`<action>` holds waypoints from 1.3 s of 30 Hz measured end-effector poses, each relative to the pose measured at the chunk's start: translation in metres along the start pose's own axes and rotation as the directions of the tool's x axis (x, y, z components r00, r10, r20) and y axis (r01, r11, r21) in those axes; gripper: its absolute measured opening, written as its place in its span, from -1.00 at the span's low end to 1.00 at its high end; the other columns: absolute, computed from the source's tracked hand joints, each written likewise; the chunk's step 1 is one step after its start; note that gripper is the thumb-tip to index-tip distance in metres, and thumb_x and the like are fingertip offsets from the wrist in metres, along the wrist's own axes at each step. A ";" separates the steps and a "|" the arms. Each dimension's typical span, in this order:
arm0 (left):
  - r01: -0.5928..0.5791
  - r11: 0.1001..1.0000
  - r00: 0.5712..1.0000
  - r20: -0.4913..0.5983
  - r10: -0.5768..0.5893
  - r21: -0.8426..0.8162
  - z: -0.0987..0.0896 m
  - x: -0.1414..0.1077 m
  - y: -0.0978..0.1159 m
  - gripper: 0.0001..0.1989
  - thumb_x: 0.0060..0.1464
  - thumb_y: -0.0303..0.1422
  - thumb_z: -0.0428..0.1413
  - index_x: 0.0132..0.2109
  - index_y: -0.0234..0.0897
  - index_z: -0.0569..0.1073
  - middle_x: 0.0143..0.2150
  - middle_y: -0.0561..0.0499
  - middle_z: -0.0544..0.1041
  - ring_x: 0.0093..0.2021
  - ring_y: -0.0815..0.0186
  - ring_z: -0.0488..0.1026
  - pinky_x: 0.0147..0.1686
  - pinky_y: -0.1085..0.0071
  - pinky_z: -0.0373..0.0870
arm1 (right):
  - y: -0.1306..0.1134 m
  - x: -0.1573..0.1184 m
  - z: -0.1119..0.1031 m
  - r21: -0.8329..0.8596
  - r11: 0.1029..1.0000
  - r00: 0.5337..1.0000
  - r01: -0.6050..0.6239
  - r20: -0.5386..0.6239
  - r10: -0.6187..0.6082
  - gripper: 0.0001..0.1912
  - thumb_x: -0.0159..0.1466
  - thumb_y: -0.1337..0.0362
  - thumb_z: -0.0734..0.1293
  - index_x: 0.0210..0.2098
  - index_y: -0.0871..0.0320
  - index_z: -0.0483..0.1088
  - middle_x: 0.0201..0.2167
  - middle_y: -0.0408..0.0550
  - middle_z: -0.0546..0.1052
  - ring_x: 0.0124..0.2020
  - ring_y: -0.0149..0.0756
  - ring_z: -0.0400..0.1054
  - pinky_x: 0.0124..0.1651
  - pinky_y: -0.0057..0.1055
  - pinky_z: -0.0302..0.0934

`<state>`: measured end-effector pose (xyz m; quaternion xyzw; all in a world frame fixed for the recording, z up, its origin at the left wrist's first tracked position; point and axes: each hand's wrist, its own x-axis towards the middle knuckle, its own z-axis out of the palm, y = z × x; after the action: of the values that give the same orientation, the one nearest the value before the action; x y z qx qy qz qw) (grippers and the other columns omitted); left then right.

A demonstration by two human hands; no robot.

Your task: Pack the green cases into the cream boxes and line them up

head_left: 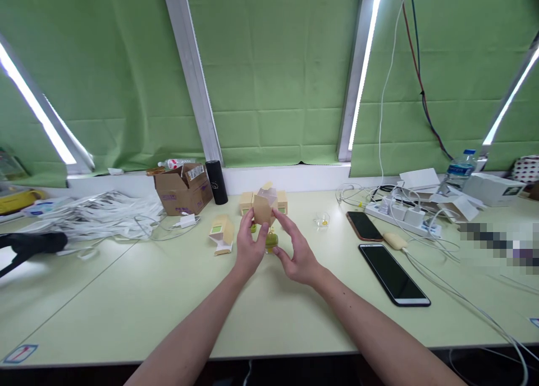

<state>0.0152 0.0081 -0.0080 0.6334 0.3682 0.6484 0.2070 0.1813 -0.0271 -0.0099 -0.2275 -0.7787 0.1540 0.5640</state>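
Observation:
My left hand (251,244) grips a small brown cardboard box (263,210) by its left side, fingers closed around it. The box's top flaps stand open. My right hand (298,255) has its index finger against the box's right edge, thumb spread lower down. Just below the box, close to my right thumb, is a small green object with a clear base (272,241); whether the thumb touches it I cannot tell. Another small box (222,234), with a green label, lies open to the left. Behind the held box stand more boxes of that kind (281,202), partly hidden.
A clear plastic piece (322,221) lies right of my hands. Two phones (393,273) and a power strip with cables (402,217) occupy the right side. At the left are a carton (183,190), a black cylinder (216,182) and a heap of white strips (105,214).

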 end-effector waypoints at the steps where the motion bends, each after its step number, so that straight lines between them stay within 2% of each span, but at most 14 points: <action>1: 0.038 0.998 0.999 -0.020 -0.039 -0.048 0.000 0.001 -0.002 -0.42 0.25 -0.05 0.22 0.29 -0.23 0.40 0.27 -0.24 0.47 0.25 0.02 0.45 0.24 0.10 0.41 | 0.000 -0.001 0.001 -0.029 0.999 0.999 0.035 0.031 -0.034 -0.18 0.37 0.42 0.29 0.53 -0.08 -0.05 0.51 0.03 0.17 0.53 -0.04 0.06 0.52 0.14 0.05; 3: 0.088 0.986 0.994 -0.059 -0.097 -0.139 0.001 0.004 -0.005 -0.36 0.16 -0.04 0.30 0.27 -0.25 0.39 0.22 -0.23 0.51 0.25 0.02 0.46 0.25 0.13 0.40 | 0.002 -0.002 0.003 -0.067 0.994 0.994 0.088 0.071 -0.084 -0.21 0.35 0.47 0.27 0.50 -0.07 0.04 0.47 0.02 0.27 0.51 -0.06 0.11 0.54 0.17 -0.01; 5: 0.133 0.969 0.984 -0.088 -0.155 -0.210 0.001 0.008 -0.006 -0.31 0.08 -0.05 0.36 0.25 -0.26 0.38 0.20 -0.23 0.53 0.24 0.03 0.47 0.26 0.13 0.39 | 0.006 -0.004 0.006 -0.080 0.992 0.994 0.093 0.065 -0.088 -0.29 0.35 0.50 0.25 0.43 -0.05 0.16 0.40 0.04 0.37 0.46 -0.09 0.21 0.53 0.14 0.04; 8: 0.210 0.929 0.962 -0.105 -0.252 -0.305 -0.001 0.013 -0.005 -0.31 0.02 -0.06 0.39 0.19 -0.27 0.40 0.13 -0.23 0.57 0.17 0.05 0.52 0.20 0.13 0.43 | 0.013 -0.006 0.009 -0.106 0.994 1.000 0.015 0.000 -0.015 -0.49 0.34 0.50 0.25 0.23 0.01 0.38 0.21 0.07 0.54 0.30 -0.10 0.39 0.38 0.04 0.29; 10: 0.230 0.905 0.950 -0.117 -0.288 -0.359 -0.003 0.015 -0.004 -0.36 0.00 -0.06 0.39 0.12 -0.28 0.45 0.07 -0.20 0.60 0.11 0.07 0.55 0.13 0.14 0.47 | 0.019 -0.007 0.010 -0.163 0.985 0.998 -0.065 -0.019 0.062 -0.57 0.33 0.50 0.25 0.12 0.03 0.44 0.08 0.08 0.59 0.22 -0.08 0.43 0.26 -0.01 0.39; 12: 0.248 0.889 0.942 -0.118 -0.314 -0.384 -0.006 0.017 -0.003 -0.41 -0.04 -0.08 0.40 0.05 -0.29 0.49 0.01 -0.17 0.62 0.04 0.07 0.57 0.07 0.15 0.49 | 0.025 -0.008 0.011 -0.238 0.957 0.986 -0.166 -0.015 0.167 -0.55 0.31 0.49 0.28 0.14 0.05 0.41 0.08 0.10 0.56 0.22 -0.05 0.39 0.24 0.00 0.39; 15: 0.290 0.881 0.928 -0.115 -0.355 -0.374 -0.008 0.017 -0.002 -0.44 -0.09 -0.14 0.41 0.02 -0.30 0.51 -0.07 -0.12 0.62 -0.06 0.11 0.58 0.01 0.16 0.49 | 0.032 -0.010 0.013 -0.324 0.895 0.943 -0.308 0.019 0.331 -0.43 0.30 0.39 0.36 0.28 0.10 0.29 0.22 0.16 0.47 0.30 0.03 0.28 0.30 0.06 0.32; 19: 0.311 0.877 0.921 -0.113 -0.373 -0.367 -0.008 0.017 -0.008 -0.42 -0.15 -0.22 0.41 0.03 -0.30 0.51 -0.05 -0.12 0.62 -0.05 0.12 0.56 0.03 0.16 0.47 | 0.036 -0.010 0.017 -0.358 0.866 0.905 -0.350 0.109 0.411 -0.33 0.32 0.32 0.40 0.37 0.14 0.18 0.25 0.17 0.46 0.34 0.06 0.22 0.32 0.04 0.26; 22: 0.325 0.889 0.918 -0.116 -0.378 -0.323 -0.008 0.017 -0.014 -0.42 -0.19 -0.25 0.40 0.03 -0.30 0.53 0.00 -0.15 0.62 0.03 0.07 0.54 0.07 0.15 0.44 | 0.038 -0.009 0.015 -0.377 0.853 0.891 -0.362 0.129 0.435 -0.40 0.32 0.37 0.37 0.32 0.13 0.23 0.16 0.12 0.52 0.27 0.01 0.28 0.27 -0.03 0.27; 25: 0.361 0.902 0.914 -0.105 -0.393 -0.235 -0.010 0.017 -0.020 -0.43 -0.24 -0.29 0.40 0.00 -0.30 0.56 -0.01 -0.16 0.63 0.02 0.03 0.53 0.03 0.15 0.44 | 0.041 -0.008 0.009 -0.393 0.821 0.870 -0.415 0.092 0.484 -0.42 0.29 0.40 0.38 0.28 0.12 0.26 0.11 0.10 0.54 0.17 -0.03 0.36 0.19 -0.09 0.30; 31: 0.451 0.886 0.893 0.048 -0.448 -0.108 -0.010 0.017 -0.031 -0.51 -0.30 -0.40 0.35 -0.09 -0.33 0.60 -0.13 -0.14 0.67 -0.11 0.04 0.57 -0.03 0.09 0.48 | 0.057 -0.008 -0.010 -0.405 0.724 0.805 -0.559 -0.053 0.592 -0.42 0.22 0.46 0.38 0.22 0.10 0.32 0.03 0.10 0.57 -0.02 -0.08 0.49 0.00 -0.19 0.37; 35: 0.445 0.896 0.886 0.143 -0.441 0.005 -0.007 0.013 -0.040 -0.52 -0.35 -0.48 0.32 -0.13 -0.30 0.61 -0.16 -0.15 0.68 -0.14 0.01 0.60 -0.05 0.07 0.51 | 0.060 -0.005 -0.017 -0.443 0.689 0.787 -0.573 -0.064 0.613 -0.43 0.19 0.47 0.37 0.19 0.09 0.35 0.05 0.09 0.58 -0.02 -0.07 0.50 -0.07 -0.21 0.37; 39: 0.446 0.891 0.883 0.117 -0.454 0.084 -0.005 0.009 -0.044 -0.37 -0.39 -0.57 0.32 -0.02 -0.26 0.54 -0.09 -0.18 0.65 0.00 -0.04 0.57 0.00 0.07 0.48 | 0.056 -0.003 -0.018 -0.473 0.684 0.800 -0.555 -0.077 0.596 -0.42 0.17 0.44 0.39 0.18 0.05 0.37 0.09 0.06 0.57 0.00 -0.05 0.50 -0.12 -0.24 0.35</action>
<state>0.0003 0.0420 -0.0335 0.5781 0.5080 0.5285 0.3584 0.2089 0.0182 -0.0345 -0.5840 -0.7033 0.1378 0.3811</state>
